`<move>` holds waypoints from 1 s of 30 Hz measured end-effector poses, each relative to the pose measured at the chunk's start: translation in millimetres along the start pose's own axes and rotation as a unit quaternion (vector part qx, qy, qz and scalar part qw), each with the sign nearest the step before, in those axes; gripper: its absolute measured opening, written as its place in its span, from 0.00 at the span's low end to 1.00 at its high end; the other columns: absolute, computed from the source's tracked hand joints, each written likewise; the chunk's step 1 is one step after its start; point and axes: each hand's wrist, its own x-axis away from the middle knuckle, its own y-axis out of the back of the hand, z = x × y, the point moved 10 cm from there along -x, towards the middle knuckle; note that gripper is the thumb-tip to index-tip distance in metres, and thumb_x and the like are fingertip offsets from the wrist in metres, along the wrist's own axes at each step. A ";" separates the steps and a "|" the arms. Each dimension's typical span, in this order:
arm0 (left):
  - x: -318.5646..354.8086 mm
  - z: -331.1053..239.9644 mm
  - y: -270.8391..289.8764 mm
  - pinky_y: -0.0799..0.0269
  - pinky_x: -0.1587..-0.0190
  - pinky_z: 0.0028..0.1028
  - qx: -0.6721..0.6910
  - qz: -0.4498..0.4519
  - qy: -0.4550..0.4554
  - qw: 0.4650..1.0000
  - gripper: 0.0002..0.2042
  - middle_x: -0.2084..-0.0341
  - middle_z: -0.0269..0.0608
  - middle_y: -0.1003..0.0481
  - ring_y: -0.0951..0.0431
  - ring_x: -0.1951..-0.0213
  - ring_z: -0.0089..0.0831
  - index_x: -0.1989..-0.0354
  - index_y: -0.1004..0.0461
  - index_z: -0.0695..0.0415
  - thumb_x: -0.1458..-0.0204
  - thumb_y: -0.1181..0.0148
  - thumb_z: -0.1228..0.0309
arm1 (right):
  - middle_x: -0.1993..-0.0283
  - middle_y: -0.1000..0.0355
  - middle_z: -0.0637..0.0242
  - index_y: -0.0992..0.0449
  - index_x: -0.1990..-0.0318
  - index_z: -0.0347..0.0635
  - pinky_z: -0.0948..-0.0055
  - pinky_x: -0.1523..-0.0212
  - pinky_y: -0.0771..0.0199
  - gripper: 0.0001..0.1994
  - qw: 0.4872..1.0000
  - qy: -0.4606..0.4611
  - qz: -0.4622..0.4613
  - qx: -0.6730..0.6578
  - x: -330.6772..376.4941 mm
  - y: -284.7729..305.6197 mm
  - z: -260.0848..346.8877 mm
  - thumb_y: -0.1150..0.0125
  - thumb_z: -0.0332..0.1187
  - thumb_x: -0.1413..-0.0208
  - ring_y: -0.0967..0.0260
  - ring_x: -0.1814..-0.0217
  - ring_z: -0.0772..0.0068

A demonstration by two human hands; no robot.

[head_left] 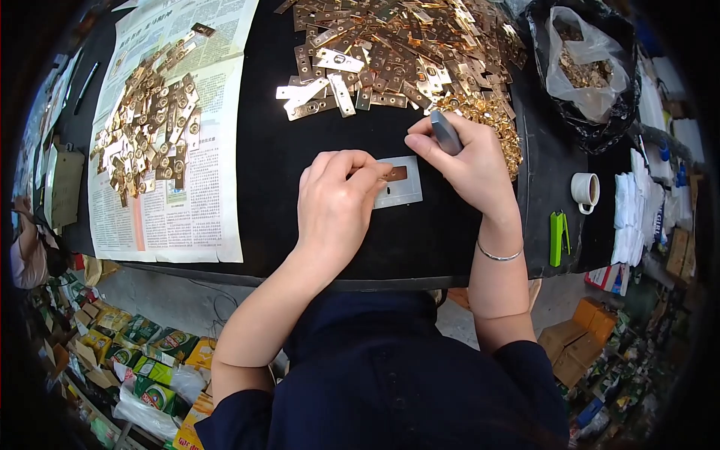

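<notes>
A small copper-coloured metal plate (397, 173) lies on a pale, flat rectangular block (411, 192) near the front middle of the black table. The fingertips of my left hand (334, 196) are pinched together at the left end of this plate; whatever is between them is hidden. In my right hand (480, 161) is a tool with a rounded grey handle (445, 133), gripped between thumb and fingers, and its working end does not show. Just beyond the right hand lies a heap of small gold-coloured round fittings (513, 142). Several shiny slotted metal plates (390, 56) are piled behind it.
At left, a newspaper sheet (217, 217) bears several metal plates with round fittings (154, 124). A black pen (86, 88) lies farther left. On the right are a bag of small pieces (589, 75), a white cup (585, 191) and green snips (557, 238).
</notes>
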 end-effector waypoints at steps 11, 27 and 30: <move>-4.3 17.3 0.7 0.36 0.51 0.36 -0.003 0.034 0.081 0.996 0.10 0.65 0.29 0.25 0.29 0.56 0.36 0.64 0.14 0.52 0.56 0.24 0.72 | 0.79 0.34 0.68 0.29 0.72 0.39 0.74 0.75 0.34 0.15 0.958 0.047 -0.086 -0.270 7.6 9.7 13.9 0.38 0.34 0.32 0.33 0.77 0.80; -0.6 22.1 3.6 0.33 0.49 0.40 -0.002 0.015 0.090 0.996 0.08 0.62 0.29 0.24 0.28 0.51 0.39 0.68 0.14 0.52 0.58 0.25 0.73 | 0.80 0.29 0.70 0.30 0.74 0.38 0.80 0.79 0.39 0.13 0.914 0.161 -0.092 -0.361 12.4 -36.5 41.2 0.34 0.25 0.36 0.35 0.80 0.85; -0.7 23.4 3.2 0.33 0.49 0.40 0.003 0.023 0.091 0.996 0.08 0.62 0.29 0.24 0.28 0.51 0.39 0.67 0.14 0.52 0.58 0.25 0.73 | 0.80 0.30 0.71 0.30 0.75 0.37 0.80 0.80 0.41 0.13 0.924 0.120 -0.119 -0.344 6.6 -37.1 28.4 0.34 0.24 0.38 0.36 0.80 0.86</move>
